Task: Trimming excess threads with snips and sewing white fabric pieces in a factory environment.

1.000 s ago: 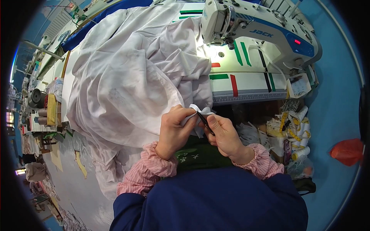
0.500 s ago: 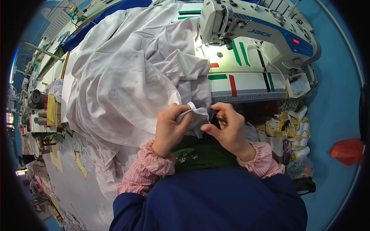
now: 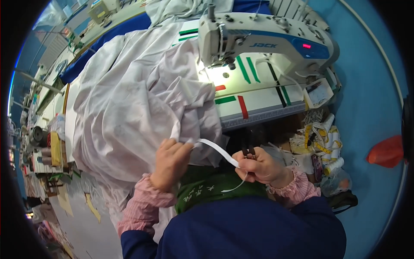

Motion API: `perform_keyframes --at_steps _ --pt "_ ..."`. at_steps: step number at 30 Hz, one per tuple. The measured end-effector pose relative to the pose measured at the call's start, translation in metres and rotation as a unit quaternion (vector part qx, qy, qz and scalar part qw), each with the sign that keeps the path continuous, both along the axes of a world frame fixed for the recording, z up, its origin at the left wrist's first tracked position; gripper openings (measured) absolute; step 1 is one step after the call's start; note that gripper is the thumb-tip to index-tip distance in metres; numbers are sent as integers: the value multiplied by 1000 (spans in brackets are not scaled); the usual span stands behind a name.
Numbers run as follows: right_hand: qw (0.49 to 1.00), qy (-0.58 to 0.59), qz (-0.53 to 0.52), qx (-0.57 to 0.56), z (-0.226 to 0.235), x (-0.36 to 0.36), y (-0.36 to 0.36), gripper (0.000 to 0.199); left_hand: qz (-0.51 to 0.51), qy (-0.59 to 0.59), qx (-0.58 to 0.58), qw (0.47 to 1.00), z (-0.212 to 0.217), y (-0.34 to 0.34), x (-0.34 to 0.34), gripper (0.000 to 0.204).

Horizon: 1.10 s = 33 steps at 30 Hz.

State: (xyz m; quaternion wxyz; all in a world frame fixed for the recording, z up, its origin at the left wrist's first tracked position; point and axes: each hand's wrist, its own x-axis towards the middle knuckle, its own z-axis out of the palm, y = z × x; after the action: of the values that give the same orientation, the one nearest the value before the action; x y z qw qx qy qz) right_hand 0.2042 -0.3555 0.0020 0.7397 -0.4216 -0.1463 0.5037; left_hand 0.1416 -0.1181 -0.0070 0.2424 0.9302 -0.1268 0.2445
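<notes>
My left hand (image 3: 169,166) is closed on the edge of a large pale fabric (image 3: 125,103), which lies in folds over the sewing table and hangs off its front. From that edge a narrow white tape (image 3: 217,151) stretches across to my right hand (image 3: 265,167). Thumb and fingers of that hand pinch the tape, and its thin loose end dangles below them. Dark thread snips (image 3: 248,153) are also tucked in my right hand, blades pointing away from me. A white and blue sewing machine (image 3: 267,41) stands beyond, its lamp lighting the needle area.
Green, red and black tape strips mark the machine bed (image 3: 258,90), with a ruler (image 3: 258,114) along its front edge. White spools and a yellow measuring tape (image 3: 308,136) lie at the right. A red bag (image 3: 385,152) is farther right, against blue.
My hands have moved apart, drawing the white tape out between them. My right hand has come lower and now pinches the tape. The whole view has shifted slightly.
</notes>
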Motion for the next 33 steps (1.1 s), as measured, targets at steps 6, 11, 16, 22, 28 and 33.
perform_keyframes --at_steps 6,11,16,22,28,33 --pt "749 -521 -293 -287 -23 126 -31 25 13 164 -320 933 16 36 2 9" --pt "407 -727 -289 -472 1 180 -27 25 29 133 -543 828 38 65 10 16" --pt "782 -576 -202 -126 -3 67 54 33 -13 194 -624 757 31 73 14 19" --pt "900 -404 -160 29 -6 23 137 28 -53 183 -642 742 27 86 7 18" --pt "978 -127 -161 27 1 19 165 12 272 -110 -89 952 27 76 -7 22" --pt "990 -94 -25 101 -11 -6 154 23 116 37 -515 849 -10 19 -45 24"
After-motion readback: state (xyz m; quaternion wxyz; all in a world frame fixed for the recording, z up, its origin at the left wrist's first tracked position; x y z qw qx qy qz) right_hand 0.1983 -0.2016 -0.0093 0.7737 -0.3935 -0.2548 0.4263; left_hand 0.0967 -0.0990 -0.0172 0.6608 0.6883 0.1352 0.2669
